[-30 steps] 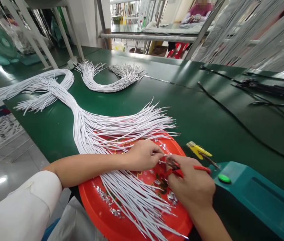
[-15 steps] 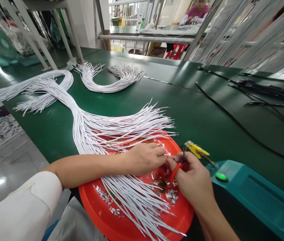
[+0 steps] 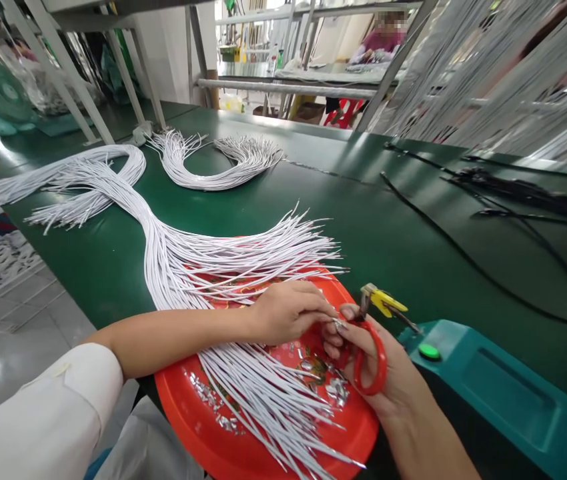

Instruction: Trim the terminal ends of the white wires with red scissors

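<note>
My left hand [image 3: 296, 312] reaches over a red tray [image 3: 178, 413], its fingers pinched on the end of a white wire that mostly hides behind them. Red-handled scissors [image 3: 377, 373] hang in my right hand [image 3: 388, 357], a loop around its fingers. Its thumb and fingertips meet my left fingertips at a tiny silvery piece [image 3: 338, 325]. A split bundle of white wires [image 3: 158, 260] runs across the tray, one part beyond my left forearm, the other nearer me. Small silvery scraps [image 3: 337, 390] lie on the tray.
Right of the tray stands a teal machine [image 3: 503, 393] with a green button and a yellow clip [image 3: 383, 300]. More white wire bundles [image 3: 213, 180] lie on the green table [image 3: 333, 207]. Black cables [image 3: 528, 193] lie at right. A person [image 3: 386, 40] sits beyond the frame.
My right hand has turned, bringing the scissors' red loops into fuller view. Both hands' fingertips have come together. The view has shifted slightly.
</note>
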